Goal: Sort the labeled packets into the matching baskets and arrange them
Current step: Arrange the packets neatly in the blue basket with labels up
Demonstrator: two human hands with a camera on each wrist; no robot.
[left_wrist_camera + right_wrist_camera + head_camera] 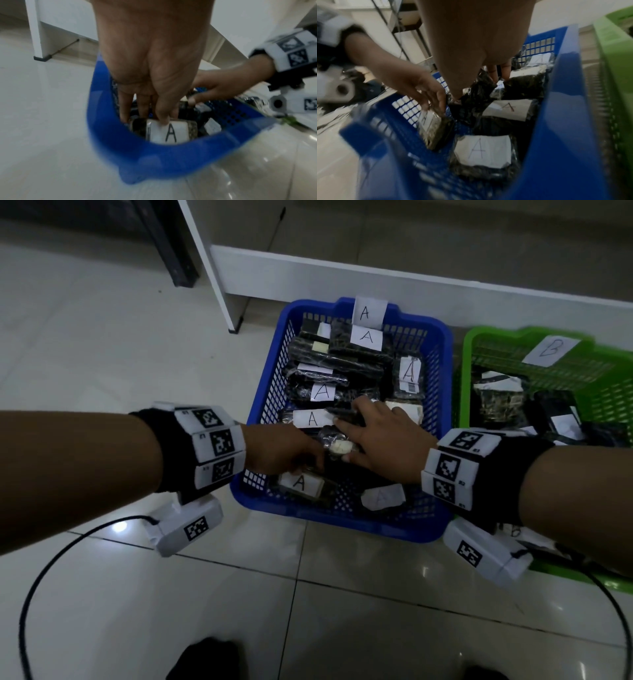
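At 6 o'clock in the blue basket [442,344] my left hand [281,451] pinches an A packet [300,484], right hand [383,436] flat on the pile [342,378]; a careless shove risks toppling neighbours.

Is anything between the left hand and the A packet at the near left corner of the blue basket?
No. The left hand already has its fingers on the A packet, inside the blue basket. The right hand rests on other packets further right, clear of it.
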